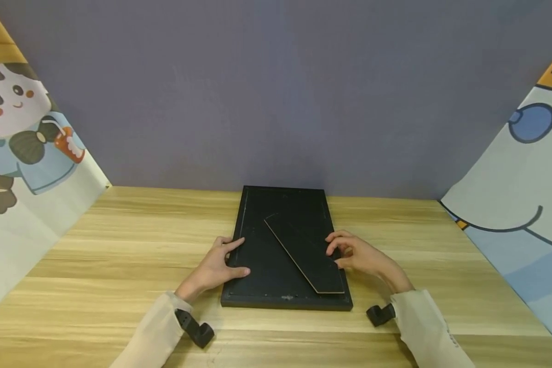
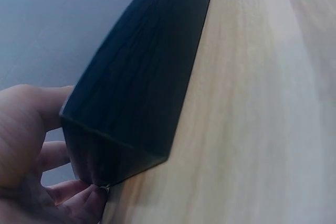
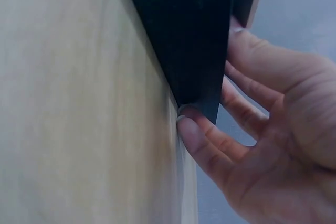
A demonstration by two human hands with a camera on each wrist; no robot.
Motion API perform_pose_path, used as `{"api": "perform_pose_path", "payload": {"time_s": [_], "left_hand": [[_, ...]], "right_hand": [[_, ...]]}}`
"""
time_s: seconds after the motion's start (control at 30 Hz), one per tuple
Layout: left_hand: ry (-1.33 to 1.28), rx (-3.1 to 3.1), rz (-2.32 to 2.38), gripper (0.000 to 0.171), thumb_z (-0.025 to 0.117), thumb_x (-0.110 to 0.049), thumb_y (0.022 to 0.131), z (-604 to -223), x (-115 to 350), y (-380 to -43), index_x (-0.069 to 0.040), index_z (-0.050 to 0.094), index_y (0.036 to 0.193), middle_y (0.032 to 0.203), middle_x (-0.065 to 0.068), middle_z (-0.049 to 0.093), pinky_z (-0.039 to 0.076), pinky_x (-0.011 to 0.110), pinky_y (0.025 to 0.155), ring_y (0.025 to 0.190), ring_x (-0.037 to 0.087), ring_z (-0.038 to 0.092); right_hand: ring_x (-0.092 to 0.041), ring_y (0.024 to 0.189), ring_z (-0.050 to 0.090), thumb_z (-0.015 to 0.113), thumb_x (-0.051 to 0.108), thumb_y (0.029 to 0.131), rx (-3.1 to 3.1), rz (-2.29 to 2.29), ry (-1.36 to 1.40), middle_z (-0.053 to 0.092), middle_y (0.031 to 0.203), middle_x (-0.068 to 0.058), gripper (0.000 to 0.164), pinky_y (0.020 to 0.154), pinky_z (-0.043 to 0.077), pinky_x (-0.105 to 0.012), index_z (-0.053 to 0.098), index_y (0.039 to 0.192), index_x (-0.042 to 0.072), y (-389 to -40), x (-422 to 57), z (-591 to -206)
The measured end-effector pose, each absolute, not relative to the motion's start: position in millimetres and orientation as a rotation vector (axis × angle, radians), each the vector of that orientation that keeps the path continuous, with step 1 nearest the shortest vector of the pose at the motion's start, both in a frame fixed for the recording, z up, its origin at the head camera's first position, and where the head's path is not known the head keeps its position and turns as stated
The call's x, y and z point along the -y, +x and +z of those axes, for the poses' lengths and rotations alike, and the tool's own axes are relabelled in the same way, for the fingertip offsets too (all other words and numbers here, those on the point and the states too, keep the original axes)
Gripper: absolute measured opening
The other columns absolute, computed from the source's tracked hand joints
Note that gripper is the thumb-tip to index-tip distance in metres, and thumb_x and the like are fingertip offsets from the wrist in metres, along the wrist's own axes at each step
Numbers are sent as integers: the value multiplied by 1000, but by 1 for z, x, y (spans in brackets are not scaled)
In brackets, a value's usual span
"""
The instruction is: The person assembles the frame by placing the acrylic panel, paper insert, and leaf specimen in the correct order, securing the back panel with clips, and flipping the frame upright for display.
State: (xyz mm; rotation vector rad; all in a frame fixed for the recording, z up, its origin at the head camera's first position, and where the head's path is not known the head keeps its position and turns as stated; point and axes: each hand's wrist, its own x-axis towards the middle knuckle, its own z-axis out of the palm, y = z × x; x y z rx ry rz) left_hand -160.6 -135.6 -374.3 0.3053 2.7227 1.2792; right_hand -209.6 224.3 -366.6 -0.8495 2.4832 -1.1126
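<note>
A black picture frame [image 1: 267,271] lies face down on the table, its back panel up. A black easel stand [image 1: 303,250] lies slanted across that back, its pale cut edge showing. My left hand [image 1: 218,266] grips the left side, thumb on top and lower fingers down along the side. In the left wrist view, those fingertips sit at the bottom of the frame [image 2: 131,77]. On the opposite side my right hand [image 1: 359,253] holds the frame, its thumb close to the stand's edge. Two of its fingertips reach the frame's bottom edge in the right wrist view.
The wood-grain table [image 1: 133,245] stretches out on both sides of the frame. A plain grey wall [image 1: 276,102] stands behind, right at the frame's far edge. Cartoon-printed panels [image 1: 32,220] flank the table left and right.
</note>
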Motion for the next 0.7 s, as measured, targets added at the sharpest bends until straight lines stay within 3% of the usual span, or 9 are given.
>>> {"api": "perform_pose_path", "payload": {"time_s": [0.17,0.33,0.47,0.7], "left_hand": [[314,-2721,1272,77,79,-21,78,-373,136,-162,-5,41,143,137,25,34,46,40,87,101,28,47],[325,-2673,1316,77,78,-20,79,-373,138,-161,-5,40,144,141,24,32,50,37,84,105,31,52],[334,-2619,1379,77,77,-15,80,-373,139,-162,-2,37,145,141,25,30,53,34,82,106,33,57],[319,-2630,1379,79,76,-14,80,-372,137,-162,0,34,145,140,26,30,53,38,86,109,36,56]], "right_hand": [[-23,88,44,67,2,86,-2460,-1094,-875,37,136,-24,19,82,45,-40,61,103,7,-211,-226,-364],[-25,100,52,63,11,91,-2482,-1075,-943,43,136,-24,25,85,49,-42,61,115,5,-214,-230,-363],[-28,100,57,64,15,91,-2543,-1091,-934,50,130,-25,32,79,51,-37,58,120,2,-221,-230,-361],[-42,108,53,68,26,89,-2669,-1010,-796,41,132,-28,63,87,51,-50,41,138,-3,-239,-219,-362]]}}
